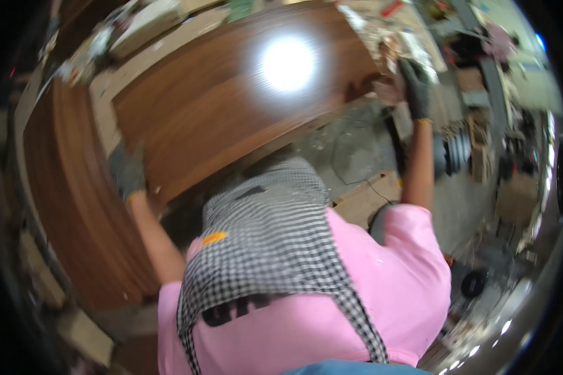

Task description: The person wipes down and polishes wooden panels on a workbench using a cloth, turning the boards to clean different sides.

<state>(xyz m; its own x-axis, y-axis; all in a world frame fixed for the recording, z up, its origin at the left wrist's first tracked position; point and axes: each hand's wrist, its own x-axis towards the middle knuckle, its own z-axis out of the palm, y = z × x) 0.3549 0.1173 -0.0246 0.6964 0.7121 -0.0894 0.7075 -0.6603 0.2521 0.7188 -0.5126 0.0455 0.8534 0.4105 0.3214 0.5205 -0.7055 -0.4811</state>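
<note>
A large dark-brown wood-grain panel (213, 119) lies flat in front of me, with a bright light glaring off its far middle. My left hand (128, 170), in a grey work glove, rests at the panel's near left corner with its fingers apart. Beyond the panel's right end is my right hand (415, 87), also gloved, its fingers curled closed. Beside those fingers is a crumpled, brownish, shiny piece (389, 53); blur hides whether the hand grips it.
More brown boards (84, 206) are stacked on the left. Cluttered wrapped bundles (147, 28) line the far edge. A cardboard box (372, 197) and a thin dark cable lie below the panel's right side. Dark ribbed round objects (458, 150) stand at the right. Another person in pink (499, 42) is at the far right.
</note>
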